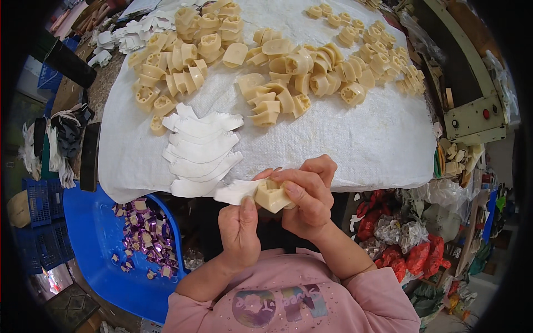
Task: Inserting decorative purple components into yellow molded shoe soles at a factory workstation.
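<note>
In front of my chest, my right hand (312,201) grips a hollow beige plastic shoe heel (272,198), fingers wrapped round its right side. My left hand (239,228) pinches a white cover piece (234,192) between thumb and fingers, where its end meets the heel's left side. Just beyond lies an overlapping row of similar white cover pieces (202,147) with notched edges. Farther back on the table, many loose beige heels (288,61) are heaped in several clusters, some nested together.
A white woven sheet (333,144) covers the table. Below left stands a blue plastic basin (91,244) with shiny purple-covered pieces (145,236). A machine frame with a red button (486,114) borders the right. Red and clear plastic bags (416,255) are piled below right.
</note>
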Available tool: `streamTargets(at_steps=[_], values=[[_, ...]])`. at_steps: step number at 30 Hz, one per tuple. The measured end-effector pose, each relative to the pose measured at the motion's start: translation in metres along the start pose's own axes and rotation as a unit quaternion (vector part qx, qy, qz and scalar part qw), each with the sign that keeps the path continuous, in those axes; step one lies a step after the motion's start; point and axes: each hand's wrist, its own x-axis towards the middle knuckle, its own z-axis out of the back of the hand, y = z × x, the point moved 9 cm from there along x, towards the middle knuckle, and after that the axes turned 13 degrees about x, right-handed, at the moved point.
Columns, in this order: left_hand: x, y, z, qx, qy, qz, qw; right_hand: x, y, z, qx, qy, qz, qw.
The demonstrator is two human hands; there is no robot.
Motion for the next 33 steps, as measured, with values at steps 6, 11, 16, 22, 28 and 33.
streamTargets(at_steps=[6, 11, 16, 22, 28, 33], values=[[0.008, -0.026, 0.019, 0.192, -0.070, -0.094, 0.974, 0.005, -0.002, 0.007, -0.022, 0.027, -0.022, 0.999], [0.009, -0.032, 0.031, 0.248, -0.117, -0.091, 0.957, 0.019, 0.011, 0.001, -0.118, 0.122, -0.034, 0.985], [0.007, -0.022, 0.024, 0.263, -0.116, -0.116, 0.951, 0.016, 0.000, -0.014, -0.126, 0.224, -0.096, 0.962], [0.000, -0.030, 0.014, 0.356, -0.103, -0.187, 0.910, 0.011, 0.003, -0.020, -0.106, 0.257, -0.078, 0.957], [0.006, -0.024, 0.010, 0.320, -0.083, -0.189, 0.925, 0.003, -0.024, -0.007, 0.026, 0.175, -0.123, 0.977], [0.015, -0.006, 0.018, 0.196, -0.035, -0.176, 0.964, -0.002, -0.027, -0.006, 0.141, 0.152, -0.183, 0.961]])
